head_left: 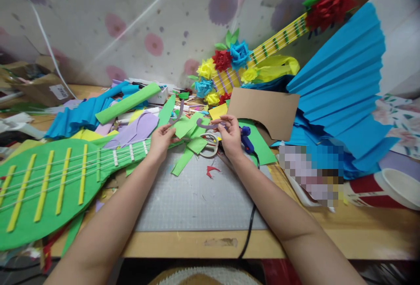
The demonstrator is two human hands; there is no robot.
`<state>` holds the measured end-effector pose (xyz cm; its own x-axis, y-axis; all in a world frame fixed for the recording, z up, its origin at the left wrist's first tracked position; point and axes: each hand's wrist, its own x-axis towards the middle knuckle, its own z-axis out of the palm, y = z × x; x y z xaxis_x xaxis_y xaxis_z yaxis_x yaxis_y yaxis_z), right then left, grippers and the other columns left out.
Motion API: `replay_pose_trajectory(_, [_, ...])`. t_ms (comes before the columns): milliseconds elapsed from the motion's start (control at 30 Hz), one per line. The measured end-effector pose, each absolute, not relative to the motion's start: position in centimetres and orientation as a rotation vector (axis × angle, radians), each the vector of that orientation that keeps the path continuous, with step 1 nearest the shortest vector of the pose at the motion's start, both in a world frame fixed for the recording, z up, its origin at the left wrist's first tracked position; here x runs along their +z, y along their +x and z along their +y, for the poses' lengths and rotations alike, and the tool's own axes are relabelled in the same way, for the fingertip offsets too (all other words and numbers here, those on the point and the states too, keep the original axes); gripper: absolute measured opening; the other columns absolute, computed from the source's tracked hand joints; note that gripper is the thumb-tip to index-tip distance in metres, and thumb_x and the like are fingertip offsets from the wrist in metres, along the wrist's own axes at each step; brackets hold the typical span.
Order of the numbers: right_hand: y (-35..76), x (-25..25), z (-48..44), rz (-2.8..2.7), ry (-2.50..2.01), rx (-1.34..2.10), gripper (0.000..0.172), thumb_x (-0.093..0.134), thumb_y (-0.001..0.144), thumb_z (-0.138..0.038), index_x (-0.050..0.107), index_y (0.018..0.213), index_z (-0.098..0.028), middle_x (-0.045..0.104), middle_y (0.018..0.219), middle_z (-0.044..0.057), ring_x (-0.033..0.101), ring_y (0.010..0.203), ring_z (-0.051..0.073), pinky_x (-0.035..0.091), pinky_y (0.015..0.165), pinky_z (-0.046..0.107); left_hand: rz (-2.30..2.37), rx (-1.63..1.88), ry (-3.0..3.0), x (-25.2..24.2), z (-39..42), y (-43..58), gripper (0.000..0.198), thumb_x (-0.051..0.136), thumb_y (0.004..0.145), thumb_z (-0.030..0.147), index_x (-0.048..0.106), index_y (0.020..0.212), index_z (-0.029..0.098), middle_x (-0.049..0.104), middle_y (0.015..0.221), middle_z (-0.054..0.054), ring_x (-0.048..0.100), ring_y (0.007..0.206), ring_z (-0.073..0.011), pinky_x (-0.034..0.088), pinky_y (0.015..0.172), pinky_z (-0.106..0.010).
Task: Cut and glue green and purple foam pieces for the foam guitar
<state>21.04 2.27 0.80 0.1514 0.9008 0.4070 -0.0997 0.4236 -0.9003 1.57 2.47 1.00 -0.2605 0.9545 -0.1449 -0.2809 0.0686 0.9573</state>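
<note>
My left hand is closed in a pinch at the end of a thin purple paper strip that stands up from the fingertips. My right hand pinches another purple paper strip, its free end curled toward the left. Green paper pieces lie between and below the hands. Just left of the right hand are white-handled scissors, partly covered by the paper. A blue glue gun rests to the right of that hand. The neck of a green paper guitar reaches up to my left hand.
A grey cutting mat with red scraps covers the table's middle. Brown cardboard and pleated blue paper stand at right, near a red-and-white bucket. A yellow flowered guitar leans at the back. The glue gun's cord crosses the front edge.
</note>
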Motion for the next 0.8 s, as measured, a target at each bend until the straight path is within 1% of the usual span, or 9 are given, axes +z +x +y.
replay_pose_trajectory(133, [20.9, 1.3, 1.9, -1.237, -0.781, 0.897, 0.024, 0.056, 0.079, -0.025, 0.042, 0.099, -0.025, 0.063, 0.087, 0.001, 0.061, 0.084, 0.015, 0.053, 0.069, 0.029, 1.282, 1.396, 0.862, 1.0, 2.3, 1.5, 0.039, 0.07, 0.059, 0.018, 0.043, 0.087, 0.018, 0.055, 0.062, 0.007, 0.056, 0.051, -0.0088, 0.052, 0.05, -0.024])
replay_pose_trajectory(267, [21.0, 1.7, 1.7, -1.213, -0.784, 0.83, 0.027, 0.055, 0.08, -0.025, 0.039, 0.102, -0.026, 0.063, 0.088, 0.001, 0.061, 0.086, 0.014, 0.052, 0.074, 0.031, 1.343, 1.417, 0.968, 0.9, 2.3, 1.5, 0.037, 0.064, 0.063, 0.017, 0.04, 0.09, 0.019, 0.051, 0.061, 0.009, 0.05, 0.045, -0.006, 0.046, 0.044, -0.018])
replay_pose_trajectory(333, [20.9, 1.6, 1.7, -1.257, -0.813, 0.86, 0.031, 0.057, 0.078, -0.025, 0.038, 0.103, -0.026, 0.063, 0.087, 0.001, 0.06, 0.082, 0.014, 0.052, 0.074, 0.031, 1.363, 1.426, 0.983, 0.7, 2.4, 1.4, 0.036, 0.062, 0.064, 0.016, 0.038, 0.091, 0.02, 0.051, 0.061, 0.009, 0.048, 0.043, -0.0056, 0.043, 0.043, -0.017])
replay_pose_trajectory(400, [20.7, 1.2, 1.8, -1.323, -0.848, 0.946, 0.035, 0.06, 0.075, -0.027, 0.038, 0.103, -0.026, 0.063, 0.084, 0.0, 0.059, 0.075, 0.013, 0.052, 0.071, 0.031, 1.367, 1.417, 0.984, 0.3, 2.4, 1.5, 0.035, 0.062, 0.064, 0.018, 0.037, 0.088, 0.021, 0.051, 0.062, 0.009, 0.049, 0.044, -0.0065, 0.044, 0.043, -0.019])
replay_pose_trajectory(467, [20.5, 0.6, 1.9, -1.352, -0.874, 1.026, 0.038, 0.062, 0.073, -0.03, 0.038, 0.103, -0.026, 0.063, 0.083, 0.0, 0.058, 0.071, 0.013, 0.052, 0.067, 0.03, 1.361, 1.393, 1.02, 0.0, 2.3, 1.8, 0.03, 0.063, 0.062, 0.019, 0.041, 0.083, 0.021, 0.05, 0.065, 0.008, 0.049, 0.048, -0.0068, 0.045, 0.044, -0.019])
replay_pose_trajectory(567, [20.4, -0.2, 2.2, -1.355, -0.891, 1.066, 0.042, 0.065, 0.07, -0.033, 0.039, 0.102, -0.025, 0.062, 0.086, 0.0, 0.058, 0.075, 0.013, 0.051, 0.064, 0.027, 1.333, 1.339, 1.115, -0.2, 1.9, 2.4, 0.019, 0.063, 0.06, 0.018, 0.049, 0.072, 0.018, 0.049, 0.066, 0.006, 0.048, 0.051, -0.0059, 0.044, 0.045, -0.017])
replay_pose_trajectory(633, [20.5, -0.5, 2.3, -1.364, -0.898, 1.076, 0.044, 0.066, 0.069, -0.033, 0.039, 0.102, -0.025, 0.061, 0.086, 0.0, 0.058, 0.076, 0.013, 0.051, 0.063, 0.026, 1.314, 1.293, 1.119, 0.0, 1.7, 2.8, 0.014, 0.062, 0.059, 0.018, 0.053, 0.069, 0.017, 0.05, 0.064, 0.005, 0.047, 0.051, -0.006, 0.043, 0.046, -0.017])
replay_pose_trajectory(800, [20.8, -1.0, 2.6, -1.378, -0.903, 1.087, 0.045, 0.066, 0.068, -0.032, 0.038, 0.102, -0.025, 0.061, 0.085, -0.001, 0.058, 0.073, 0.012, 0.05, 0.064, 0.026, 1.275, 1.22, 1.05, 0.0, 1.4, 3.1, 0.013, 0.064, 0.057, 0.021, 0.059, 0.067, 0.015, 0.055, 0.059, 0.003, 0.048, 0.05, -0.0074, 0.04, 0.049, -0.019])
